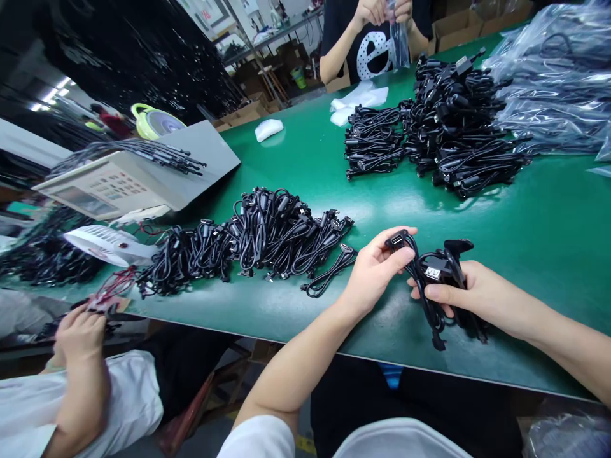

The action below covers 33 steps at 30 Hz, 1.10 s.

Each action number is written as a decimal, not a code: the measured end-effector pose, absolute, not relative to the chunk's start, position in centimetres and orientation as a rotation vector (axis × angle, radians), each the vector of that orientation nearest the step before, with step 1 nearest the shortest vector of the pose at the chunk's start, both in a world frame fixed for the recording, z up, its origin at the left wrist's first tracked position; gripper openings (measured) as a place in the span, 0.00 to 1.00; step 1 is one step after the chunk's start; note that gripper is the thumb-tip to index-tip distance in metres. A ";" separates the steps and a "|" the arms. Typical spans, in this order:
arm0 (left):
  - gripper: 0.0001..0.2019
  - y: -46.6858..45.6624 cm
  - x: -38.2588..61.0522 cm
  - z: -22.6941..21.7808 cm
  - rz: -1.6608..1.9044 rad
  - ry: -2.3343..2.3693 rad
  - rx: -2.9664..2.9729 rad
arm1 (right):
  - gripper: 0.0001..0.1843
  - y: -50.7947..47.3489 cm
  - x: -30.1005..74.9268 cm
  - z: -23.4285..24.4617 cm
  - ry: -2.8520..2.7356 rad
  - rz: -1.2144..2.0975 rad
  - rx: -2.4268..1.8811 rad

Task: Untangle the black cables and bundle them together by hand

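Between thumb and fingers, my left hand [375,270] pinches a black cable [414,262] close to its USB socket end, which faces up. My right hand [461,292] is closed around a bunch of black cables [446,270] with a small white label showing; the lower part of the left hand's cable hangs beside its fingertips. Both hands are just above the green table near its front edge. Left of my left hand, a single coiled cable [329,272] lies beside a long heap of coiled black cables [267,232].
Across the green table [305,159] stand more cable piles [449,121] and clear plastic bags [558,83]. A grey test instrument [119,184] and a white fan [112,245] are at left. One co-worker [377,38] holds a bag opposite; another [86,381] sits at left.
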<state>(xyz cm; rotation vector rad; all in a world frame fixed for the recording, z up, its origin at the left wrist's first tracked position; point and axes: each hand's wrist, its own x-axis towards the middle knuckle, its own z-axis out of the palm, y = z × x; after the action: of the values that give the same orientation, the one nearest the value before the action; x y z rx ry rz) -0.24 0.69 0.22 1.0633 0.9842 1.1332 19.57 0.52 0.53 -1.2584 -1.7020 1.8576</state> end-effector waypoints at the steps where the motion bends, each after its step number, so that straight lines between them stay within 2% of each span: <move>1: 0.17 0.7 -0.2 0.2 1.129 0.983 1.062 | 0.26 0.5 19.5 0.6 -1.705 1.845 -1.268; 5: 0.18 0.7 -0.2 0.1 1.121 0.952 1.025 | 0.24 0.5 19.3 0.5 -1.682 1.824 -1.288; 10: 0.25 1.1 -0.3 0.2 1.124 0.894 0.838 | 0.21 0.2 19.2 0.4 -1.469 1.846 -1.222; 17: 0.18 1.5 -0.4 0.1 1.121 0.837 0.806 | 0.19 0.1 19.3 0.5 -1.328 1.866 -1.162; 33: 0.18 1.4 -0.6 -0.3 1.133 0.757 0.869 | 0.22 0.2 19.6 1.2 -1.129 1.867 -1.209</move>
<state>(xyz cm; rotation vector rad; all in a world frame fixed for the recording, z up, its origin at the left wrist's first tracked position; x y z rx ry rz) -0.61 1.40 -0.34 0.8689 0.7572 1.1331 19.61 0.24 1.20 -1.2092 -1.1294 1.8668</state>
